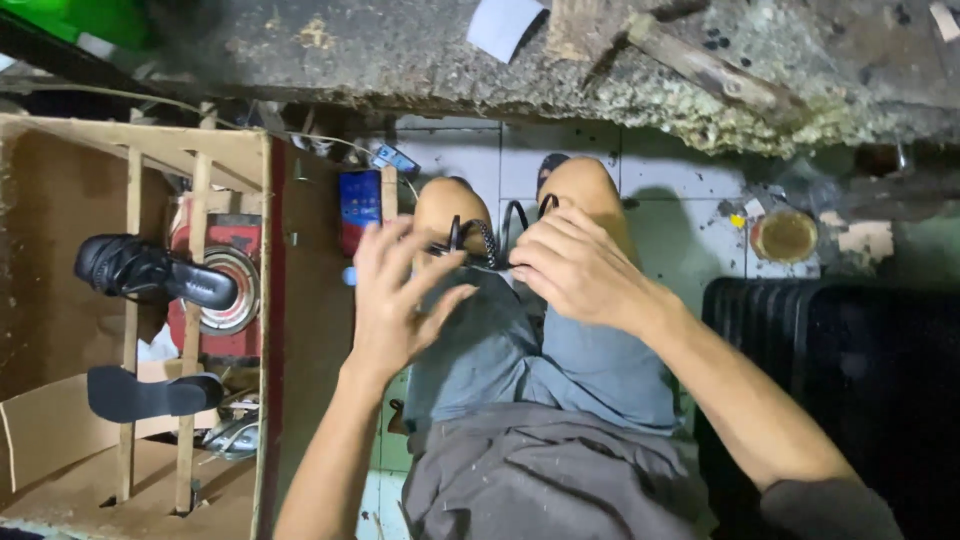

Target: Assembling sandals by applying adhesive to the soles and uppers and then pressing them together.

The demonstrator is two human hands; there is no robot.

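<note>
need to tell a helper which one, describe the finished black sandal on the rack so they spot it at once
Look at the wooden slat rack on the left. Two black pieces sit on its slats. The black sandal with woven straps is the upper one, in front of a red machine; the flat black sole below it has no straps.

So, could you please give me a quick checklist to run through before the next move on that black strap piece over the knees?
1. Right hand gripping the black strap piece: ok, fingers curled over it.
2. Left hand gripping it: not ok, fingers spread, only fingertips near it.
3. Piece supported by the knees: cannot tell.
4. Strap free of twists: cannot tell, partly hidden.
5. Finished black sandal seated on the wooden rack: ok.
6. Flat black sole resting on the rack: ok.
</note>
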